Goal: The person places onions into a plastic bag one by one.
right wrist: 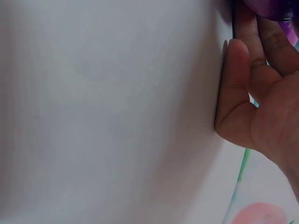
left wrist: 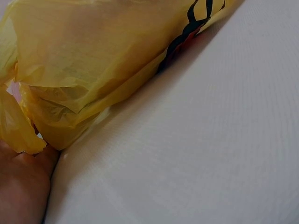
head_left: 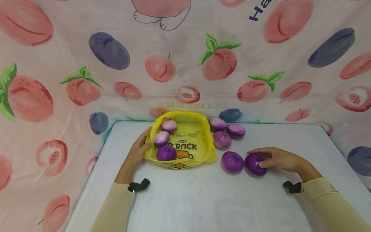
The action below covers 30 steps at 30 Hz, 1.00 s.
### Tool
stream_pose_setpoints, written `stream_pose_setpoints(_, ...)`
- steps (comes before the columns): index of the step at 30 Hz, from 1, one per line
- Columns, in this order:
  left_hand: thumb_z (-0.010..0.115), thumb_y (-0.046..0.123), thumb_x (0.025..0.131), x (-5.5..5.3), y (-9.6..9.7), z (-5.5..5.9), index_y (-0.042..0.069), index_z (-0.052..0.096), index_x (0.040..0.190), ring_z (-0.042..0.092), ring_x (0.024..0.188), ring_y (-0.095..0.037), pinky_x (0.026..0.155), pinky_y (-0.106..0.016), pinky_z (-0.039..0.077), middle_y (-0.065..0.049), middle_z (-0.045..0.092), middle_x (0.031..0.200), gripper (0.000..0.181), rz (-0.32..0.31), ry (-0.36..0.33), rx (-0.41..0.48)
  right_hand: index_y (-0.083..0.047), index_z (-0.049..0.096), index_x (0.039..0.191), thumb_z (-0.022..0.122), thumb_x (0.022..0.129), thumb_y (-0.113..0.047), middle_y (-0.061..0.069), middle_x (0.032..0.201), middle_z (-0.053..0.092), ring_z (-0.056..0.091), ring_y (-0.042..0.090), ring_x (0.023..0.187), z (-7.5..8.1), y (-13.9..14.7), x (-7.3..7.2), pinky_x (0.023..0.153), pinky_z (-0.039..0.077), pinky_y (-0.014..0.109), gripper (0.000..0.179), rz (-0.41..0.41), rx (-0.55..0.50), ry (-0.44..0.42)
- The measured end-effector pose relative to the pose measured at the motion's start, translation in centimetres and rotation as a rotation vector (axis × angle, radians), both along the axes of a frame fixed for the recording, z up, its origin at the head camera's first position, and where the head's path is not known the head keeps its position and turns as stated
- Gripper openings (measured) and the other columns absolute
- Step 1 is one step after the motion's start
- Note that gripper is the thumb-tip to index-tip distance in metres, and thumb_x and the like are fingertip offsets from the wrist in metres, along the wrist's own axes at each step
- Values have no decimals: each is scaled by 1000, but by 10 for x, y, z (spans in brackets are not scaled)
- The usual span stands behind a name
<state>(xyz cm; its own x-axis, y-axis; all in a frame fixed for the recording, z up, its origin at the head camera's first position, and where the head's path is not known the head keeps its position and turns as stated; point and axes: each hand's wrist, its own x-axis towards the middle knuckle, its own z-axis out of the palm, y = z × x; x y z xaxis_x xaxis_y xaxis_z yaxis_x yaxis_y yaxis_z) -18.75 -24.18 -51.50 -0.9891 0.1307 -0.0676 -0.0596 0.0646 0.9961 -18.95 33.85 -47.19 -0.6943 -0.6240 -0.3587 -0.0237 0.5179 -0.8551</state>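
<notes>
A yellow plastic bag [head_left: 200, 154] lies on the white table with its mouth spread wide. Inside it, along the left, sit a dark purple onion [head_left: 166, 152] and two paler onions [head_left: 162, 138]. My left hand [head_left: 137, 151] holds the bag's left rim, thumb over the edge; the left wrist view shows the hand against the yellow plastic [left wrist: 93, 56]. On the right, my right hand [head_left: 279, 158] grips a dark purple onion [head_left: 254, 165], thumb on its near side and fingers over the far side. Only the onion's edge [right wrist: 275, 8] shows in the right wrist view.
Just left of the gripped onion stands another purple onion [head_left: 232, 162]. Behind it, three paler onions [head_left: 222, 140] cluster beside the bag's right rim. A fruit-printed cloth [head_left: 188, 67] hangs behind the table [head_left: 203, 199].
</notes>
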Motion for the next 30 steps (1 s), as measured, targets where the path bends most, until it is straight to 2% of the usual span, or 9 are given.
stream_pose_setpoints(4, 61, 23, 102, 1, 0, 0, 39, 34, 159, 23, 157, -15, 124, -35, 28, 10, 28, 168, 65, 3, -3, -8, -10, 53, 149, 66, 97, -13, 21, 154, 48, 50, -11, 125, 0, -1, 0, 99, 47, 17, 54, -9, -17, -24)
stream_pose_setpoints(9, 60, 21, 102, 2, 1, 2, 39, 34, 159, 24, 156, -16, 123, -33, 30, 9, 28, 168, 65, 0, -13, -1, -10, 52, 149, 64, 98, -13, 20, 154, 48, 50, -6, 128, 0, 0, 1, 99, 47, 17, 53, -4, -14, -5)
stream_pose_setpoints(15, 60, 21, 102, 3, 3, 5, 39, 34, 159, 25, 156, -17, 120, -26, 34, 9, 28, 169, 65, -1, -13, -5, -9, 49, 151, 62, 99, -13, 20, 153, 47, 48, 33, 138, 8, -1, 2, 95, 53, 23, 54, -4, -4, 57)
stream_pose_setpoints(17, 60, 21, 102, 4, 3, 6, 40, 34, 158, 25, 156, -16, 119, -25, 34, 10, 28, 168, 65, 4, -13, -13, -8, 48, 151, 62, 99, -13, 18, 153, 48, 50, 31, 137, 12, -3, 3, 94, 54, 24, 54, -7, -14, 65)
stream_pose_setpoints(20, 60, 22, 102, 4, 3, 7, 41, 35, 158, 26, 156, -16, 119, -26, 34, 11, 29, 168, 64, 5, -16, -18, -7, 48, 151, 63, 99, -11, 13, 151, 51, 56, 12, 131, 15, -7, 3, 95, 54, 24, 55, -12, -41, 77)
stream_pose_setpoints(22, 60, 21, 102, 5, 3, 8, 41, 35, 158, 26, 156, -15, 121, -29, 33, 11, 29, 167, 64, 9, -18, -17, -5, 47, 151, 63, 99, -10, 13, 151, 51, 59, 4, 125, 16, -10, 2, 94, 54, 24, 55, -17, -65, 82)
stream_pose_setpoints(27, 59, 18, 102, 4, 3, 7, 38, 35, 159, 24, 157, -16, 126, -41, 26, 9, 28, 168, 65, 12, -18, 2, -2, 43, 152, 62, 99, -7, 26, 155, 41, 65, 10, 119, 17, -18, -2, 93, 57, 27, 57, -42, -130, 65)
stream_pose_setpoints(29, 58, 16, 102, 3, 3, 6, 36, 34, 159, 24, 156, -16, 125, -39, 26, 8, 28, 168, 65, 9, -15, 15, -1, 43, 153, 62, 99, -7, 29, 156, 37, 66, 13, 118, 18, -21, -3, 93, 57, 28, 57, -52, -140, 63)
stream_pose_setpoints(30, 58, 16, 102, 3, 3, 6, 36, 34, 159, 24, 156, -17, 125, -36, 28, 8, 28, 168, 65, 7, -15, 21, -1, 43, 153, 62, 99, -7, 26, 156, 39, 67, 13, 118, 19, -23, -4, 92, 58, 28, 57, -57, -140, 66)
